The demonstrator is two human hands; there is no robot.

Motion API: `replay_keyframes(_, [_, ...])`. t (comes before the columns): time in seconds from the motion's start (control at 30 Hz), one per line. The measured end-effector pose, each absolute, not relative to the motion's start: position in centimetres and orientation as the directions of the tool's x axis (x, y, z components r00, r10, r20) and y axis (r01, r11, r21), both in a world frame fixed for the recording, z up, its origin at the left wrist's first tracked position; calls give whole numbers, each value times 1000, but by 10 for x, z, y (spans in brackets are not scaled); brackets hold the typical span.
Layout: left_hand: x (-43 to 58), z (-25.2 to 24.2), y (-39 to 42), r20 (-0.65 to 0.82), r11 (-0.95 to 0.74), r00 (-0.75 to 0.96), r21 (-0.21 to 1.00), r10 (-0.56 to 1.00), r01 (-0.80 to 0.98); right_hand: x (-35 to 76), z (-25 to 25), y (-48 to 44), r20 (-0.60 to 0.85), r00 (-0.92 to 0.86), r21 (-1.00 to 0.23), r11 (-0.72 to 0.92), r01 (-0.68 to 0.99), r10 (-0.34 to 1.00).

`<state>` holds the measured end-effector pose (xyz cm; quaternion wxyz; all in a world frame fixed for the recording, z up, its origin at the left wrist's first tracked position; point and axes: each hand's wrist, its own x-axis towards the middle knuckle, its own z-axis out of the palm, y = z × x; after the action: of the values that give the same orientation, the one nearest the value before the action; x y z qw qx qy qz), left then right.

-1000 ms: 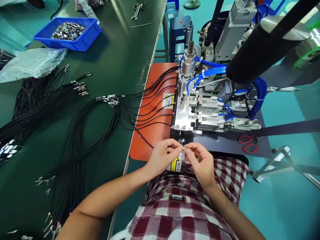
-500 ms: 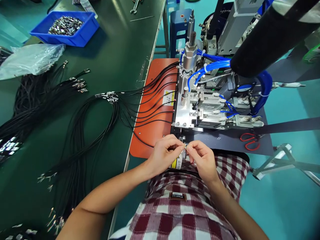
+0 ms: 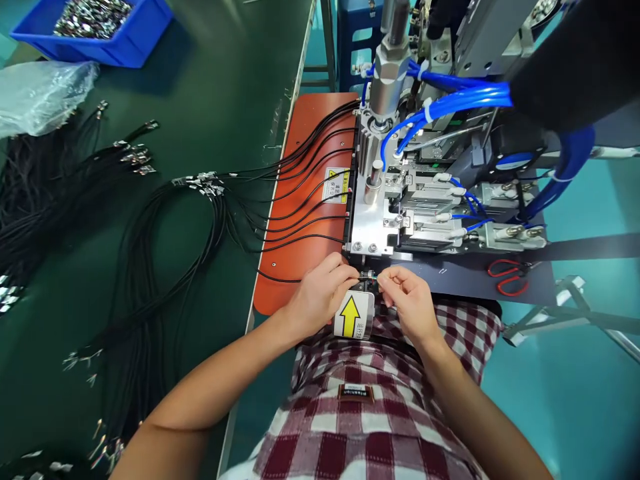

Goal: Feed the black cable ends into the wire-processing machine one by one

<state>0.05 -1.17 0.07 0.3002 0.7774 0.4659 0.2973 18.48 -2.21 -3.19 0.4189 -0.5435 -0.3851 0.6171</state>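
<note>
My left hand (image 3: 320, 293) is closed in a pinch on a black cable (image 3: 280, 280), close to its end at the front edge of the machine (image 3: 373, 227). Facing it, my right hand (image 3: 410, 300) pinches the thin wire ends (image 3: 374, 277) that stick out of this cable. Both hands are just above a white label with a yellow arrow (image 3: 350, 315). Behind them, several more black cables (image 3: 320, 239) run side by side over the orange plate (image 3: 280, 297) into the machine's edge. The fingers partly cover the wire tips.
On the green table (image 3: 225, 87) at left lie cable bundles (image 3: 140, 267), a plastic bag (image 3: 45, 93) and a blue bin (image 3: 145, 47) of small metal parts. Red-handled scissors (image 3: 510, 277) rest on the dark board at right. Blue air hoses (image 3: 465, 100) arch over the machine.
My hands have moved slightly apart and up toward the machine's edge, the wire ends now showing between them. The yellow arrow label is more exposed. The view has shifted a little.
</note>
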Motion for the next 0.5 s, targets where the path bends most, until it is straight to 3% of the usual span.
replay_keyframes(0.5, [-5,-11,-8,164,-489,494,574,854,656,182,-41,-15,-399,-59,-906,-403,-130,915])
